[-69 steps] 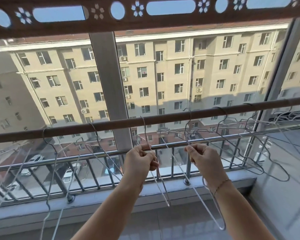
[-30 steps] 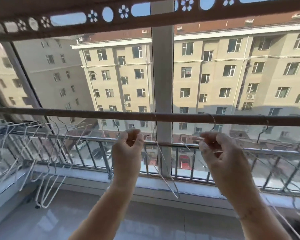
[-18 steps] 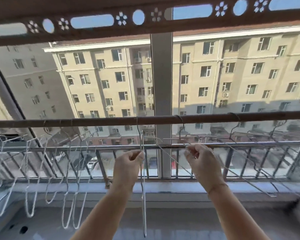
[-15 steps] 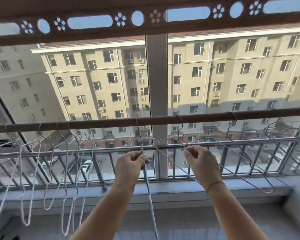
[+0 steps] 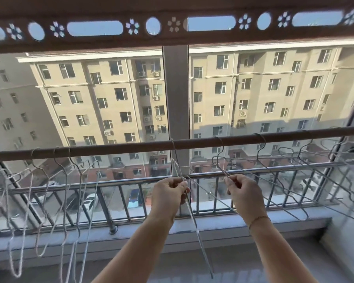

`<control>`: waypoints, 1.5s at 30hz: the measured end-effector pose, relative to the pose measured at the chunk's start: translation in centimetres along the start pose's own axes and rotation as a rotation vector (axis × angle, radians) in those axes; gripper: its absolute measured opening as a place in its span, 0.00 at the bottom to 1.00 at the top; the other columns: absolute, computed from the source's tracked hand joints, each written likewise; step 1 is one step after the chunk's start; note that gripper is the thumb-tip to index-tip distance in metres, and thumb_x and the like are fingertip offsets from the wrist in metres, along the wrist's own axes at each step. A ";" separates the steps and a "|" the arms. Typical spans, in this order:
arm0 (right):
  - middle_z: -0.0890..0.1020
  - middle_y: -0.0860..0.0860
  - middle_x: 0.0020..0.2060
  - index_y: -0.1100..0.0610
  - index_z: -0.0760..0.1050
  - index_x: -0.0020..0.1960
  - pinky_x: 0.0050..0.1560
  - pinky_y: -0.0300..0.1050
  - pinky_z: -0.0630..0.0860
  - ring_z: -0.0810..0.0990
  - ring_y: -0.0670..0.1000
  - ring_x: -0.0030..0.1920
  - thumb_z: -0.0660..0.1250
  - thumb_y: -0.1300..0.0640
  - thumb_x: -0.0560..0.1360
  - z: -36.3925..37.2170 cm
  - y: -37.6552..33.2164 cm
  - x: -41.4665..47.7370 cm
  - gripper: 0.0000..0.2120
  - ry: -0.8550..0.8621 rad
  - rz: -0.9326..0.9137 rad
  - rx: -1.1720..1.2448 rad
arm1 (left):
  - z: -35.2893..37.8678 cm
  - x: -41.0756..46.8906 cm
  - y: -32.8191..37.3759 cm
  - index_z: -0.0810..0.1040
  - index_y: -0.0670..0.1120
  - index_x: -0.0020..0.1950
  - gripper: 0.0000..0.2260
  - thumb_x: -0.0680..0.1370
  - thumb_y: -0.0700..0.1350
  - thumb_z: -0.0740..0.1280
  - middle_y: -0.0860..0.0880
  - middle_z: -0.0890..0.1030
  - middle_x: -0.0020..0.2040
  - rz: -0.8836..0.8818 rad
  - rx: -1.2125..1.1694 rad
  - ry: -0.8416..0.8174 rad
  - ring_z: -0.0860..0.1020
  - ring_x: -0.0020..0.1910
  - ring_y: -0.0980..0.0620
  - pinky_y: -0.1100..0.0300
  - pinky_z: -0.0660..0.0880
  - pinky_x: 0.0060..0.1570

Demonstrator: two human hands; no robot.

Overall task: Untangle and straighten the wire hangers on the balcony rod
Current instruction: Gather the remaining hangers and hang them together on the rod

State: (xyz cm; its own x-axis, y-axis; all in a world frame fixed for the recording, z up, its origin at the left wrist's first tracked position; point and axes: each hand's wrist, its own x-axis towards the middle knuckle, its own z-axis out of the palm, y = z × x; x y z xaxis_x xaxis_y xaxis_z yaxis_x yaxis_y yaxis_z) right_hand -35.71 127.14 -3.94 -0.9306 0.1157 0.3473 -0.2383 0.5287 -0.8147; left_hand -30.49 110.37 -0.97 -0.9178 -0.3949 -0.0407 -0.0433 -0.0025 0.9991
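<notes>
Both hands up at the balcony rod [image 5: 131, 148]

Left hand [image 5: 169, 193] pinches one wire hanger [image 5: 189, 209] hooked mid-rod (hanging almost edge-on); right hand [image 5: 244, 193] pinches the neighbouring hanger [image 5: 274, 203], splayed rightward.

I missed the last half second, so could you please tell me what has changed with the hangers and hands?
Very little: the left hand and right hand still pinch the same two wire hangers under the rod; only the view shifted slightly. The hanger bunches at both ends still hang there.
</notes>
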 end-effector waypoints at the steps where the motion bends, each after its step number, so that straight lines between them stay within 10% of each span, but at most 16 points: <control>1: 0.80 0.51 0.28 0.57 0.78 0.39 0.30 0.38 0.69 0.75 0.48 0.29 0.64 0.57 0.76 0.0 0.0 0.1 0.09 -0.002 -0.003 -0.001 | 0.1 0.1 0.0 0.81 0.42 0.42 0.06 0.76 0.36 0.66 0.45 0.80 0.33 0.001 0.005 -0.004 0.74 0.26 0.56 0.65 0.74 0.29; 10: 0.81 0.50 0.33 0.60 0.79 0.45 0.31 0.33 0.66 0.74 0.46 0.31 0.63 0.58 0.76 -0.3 -0.2 0.8 0.08 -0.034 0.012 -0.007 | 0.5 0.4 0.0 0.81 0.43 0.43 0.04 0.76 0.37 0.67 0.45 0.82 0.35 0.005 0.015 0.001 0.74 0.27 0.55 0.67 0.74 0.29; 16: 0.75 0.56 0.56 0.60 0.72 0.62 0.59 0.46 0.72 0.75 0.54 0.56 0.65 0.59 0.74 -1.7 -3.6 -1.8 0.17 0.087 -0.130 -0.043 | -2.6 -0.6 0.2 0.81 0.44 0.50 0.05 0.75 0.42 0.69 0.48 0.83 0.39 0.135 0.073 0.120 0.77 0.31 0.55 0.62 0.78 0.35; 27: 0.75 0.38 0.45 0.51 0.74 0.57 0.49 0.37 0.75 0.76 0.39 0.47 0.65 0.54 0.75 11.8 -14.7 -10.0 0.11 -0.352 -0.312 0.190 | -18.8 -1.1 0.6 0.80 0.46 0.56 0.10 0.76 0.46 0.67 0.49 0.83 0.47 0.438 0.243 0.541 0.82 0.46 0.53 0.62 0.79 0.47; 34: 0.82 0.47 0.42 0.56 0.78 0.54 0.49 0.39 0.77 0.80 0.45 0.44 0.65 0.51 0.75 20.0 -16.9 -10.9 0.12 -0.365 -0.151 0.213 | -25.0 0.8 -0.7 0.78 0.44 0.60 0.12 0.77 0.43 0.66 0.55 0.80 0.44 0.265 0.304 0.378 0.78 0.44 0.58 0.70 0.71 0.45; 40: 0.82 0.45 0.36 0.53 0.80 0.47 0.37 0.27 0.73 0.79 0.42 0.38 0.66 0.49 0.74 21.8 -18.3 -12.2 0.09 -0.332 -0.108 0.227 | -26.5 1.1 -1.2 0.79 0.45 0.55 0.08 0.77 0.43 0.65 0.47 0.82 0.45 0.146 0.176 0.191 0.81 0.44 0.50 0.58 0.79 0.46; 45: 0.83 0.53 0.34 0.55 0.80 0.43 0.37 0.38 0.76 0.77 0.46 0.33 0.68 0.49 0.72 22.2 -19.1 -12.7 0.09 -0.397 -0.061 0.307 | -26.8 1.6 -0.9 0.80 0.44 0.50 0.05 0.76 0.37 0.67 0.46 0.83 0.37 0.102 0.038 0.142 0.78 0.32 0.56 0.67 0.77 0.33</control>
State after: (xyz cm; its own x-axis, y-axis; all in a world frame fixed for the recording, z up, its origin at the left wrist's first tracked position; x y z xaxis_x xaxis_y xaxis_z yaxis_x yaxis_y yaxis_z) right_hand -25.52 96.94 -3.12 -0.9321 -0.2682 0.2434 -0.3105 0.2459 -0.9182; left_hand -21.31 85.15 -1.51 -0.8532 -0.5173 0.0662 0.0303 0.0775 0.9965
